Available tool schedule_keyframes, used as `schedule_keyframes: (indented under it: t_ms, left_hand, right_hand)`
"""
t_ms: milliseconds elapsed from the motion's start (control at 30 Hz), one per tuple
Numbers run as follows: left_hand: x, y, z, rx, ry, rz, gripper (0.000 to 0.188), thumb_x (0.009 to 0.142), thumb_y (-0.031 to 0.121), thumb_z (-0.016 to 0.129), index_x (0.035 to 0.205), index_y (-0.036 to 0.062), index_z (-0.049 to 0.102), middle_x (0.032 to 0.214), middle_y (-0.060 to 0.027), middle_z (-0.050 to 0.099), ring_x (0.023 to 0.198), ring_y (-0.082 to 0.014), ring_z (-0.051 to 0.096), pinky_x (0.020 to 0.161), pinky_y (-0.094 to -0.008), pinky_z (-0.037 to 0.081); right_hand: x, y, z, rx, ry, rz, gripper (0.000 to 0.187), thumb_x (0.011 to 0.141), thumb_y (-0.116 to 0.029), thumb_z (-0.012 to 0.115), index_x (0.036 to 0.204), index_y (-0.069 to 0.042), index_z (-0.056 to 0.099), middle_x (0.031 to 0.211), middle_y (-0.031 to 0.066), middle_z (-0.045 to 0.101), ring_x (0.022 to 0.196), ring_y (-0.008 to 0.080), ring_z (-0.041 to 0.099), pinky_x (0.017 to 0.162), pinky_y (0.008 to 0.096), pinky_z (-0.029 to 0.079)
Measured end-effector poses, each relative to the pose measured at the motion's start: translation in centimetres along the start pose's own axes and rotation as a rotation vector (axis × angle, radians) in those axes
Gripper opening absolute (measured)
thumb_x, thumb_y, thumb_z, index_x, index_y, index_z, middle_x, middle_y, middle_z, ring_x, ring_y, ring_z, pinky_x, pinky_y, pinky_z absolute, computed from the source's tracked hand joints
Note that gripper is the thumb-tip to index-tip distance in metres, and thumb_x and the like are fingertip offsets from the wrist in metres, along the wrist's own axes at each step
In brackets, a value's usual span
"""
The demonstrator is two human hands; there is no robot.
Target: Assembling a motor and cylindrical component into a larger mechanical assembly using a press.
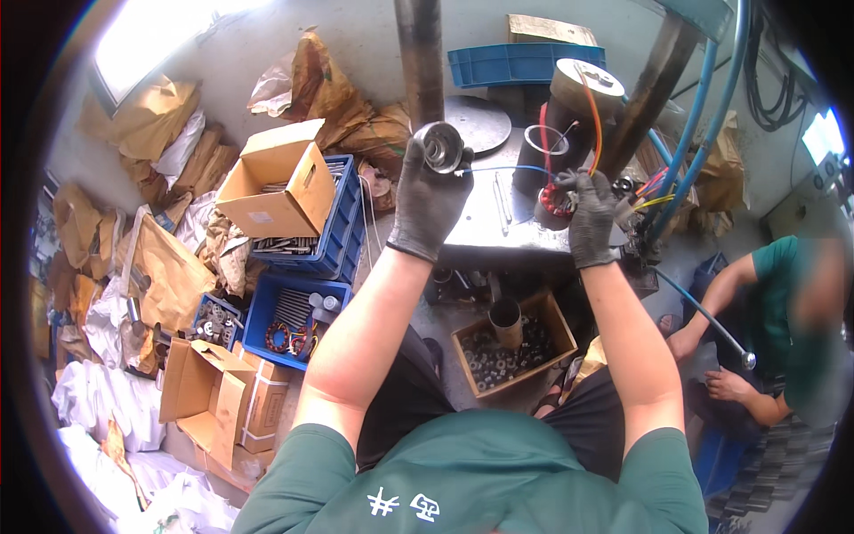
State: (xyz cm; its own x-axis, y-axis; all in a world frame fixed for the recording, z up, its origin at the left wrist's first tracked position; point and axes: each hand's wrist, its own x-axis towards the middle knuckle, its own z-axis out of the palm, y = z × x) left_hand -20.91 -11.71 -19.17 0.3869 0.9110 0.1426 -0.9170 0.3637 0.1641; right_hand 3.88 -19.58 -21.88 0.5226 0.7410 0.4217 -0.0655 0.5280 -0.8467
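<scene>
My left hand (423, 212), in a dark grey glove, is closed around a round metal end cap (440, 148) with a hollow centre, held up over the bench's left side. My right hand (592, 221), gloved alike, has its fingers curled in beside a red-wound motor coil (557, 201); what they grip is hidden. From the coil a blue wire (511, 168) stretches left toward the end cap. Just behind stands a dark cylinder with a white top (589, 80), with red and orange wires and a white ring (545, 140) in front of it.
Below the metal bench (480, 218), a wooden box (513, 343) holds small metal parts and a cup. Blue crates (342, 233) and cardboard boxes (209, 396) stand to the left. A press column (420, 62) rises ahead; blue hoses (703, 116) hang right. A co-worker (774, 311) sits at right, near a metal bar.
</scene>
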Motion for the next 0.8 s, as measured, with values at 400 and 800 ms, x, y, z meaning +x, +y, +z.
schedule_keyframes:
  t_ms: [400, 800]
  left_hand:
    - [-2.9, 6.4, 0.8, 0.072, 0.106, 0.138, 0.072, 0.089, 0.056, 0.076, 0.136, 0.0050, 0.056, 0.125, -0.0175, 0.065, 0.121, -0.0330, 0.061, 0.093, -0.0449, 0.056]
    - [-4.5, 12.8, 0.0, 0.254, -0.210, 0.336, 0.068, 0.095, 0.058, 0.067, 0.140, 0.0081, 0.055, 0.134, -0.0141, 0.065, 0.121, -0.0318, 0.064, 0.094, -0.0424, 0.058]
  right_hand:
    - [-2.1, 0.6, 8.8, 0.116, -0.090, 0.084, 0.017, 0.108, -0.013, 0.052, 0.116, 0.001, 0.057, 0.089, 0.0095, 0.074, 0.094, 0.0173, 0.070, 0.088, 0.0296, 0.054]
    - [-3.2, 6.7, 11.5, -0.014, -0.167, 0.162, 0.022, 0.105, -0.020, 0.061, 0.112, 0.001, 0.064, 0.090, 0.0069, 0.072, 0.084, 0.0120, 0.064, 0.086, 0.0296, 0.051]
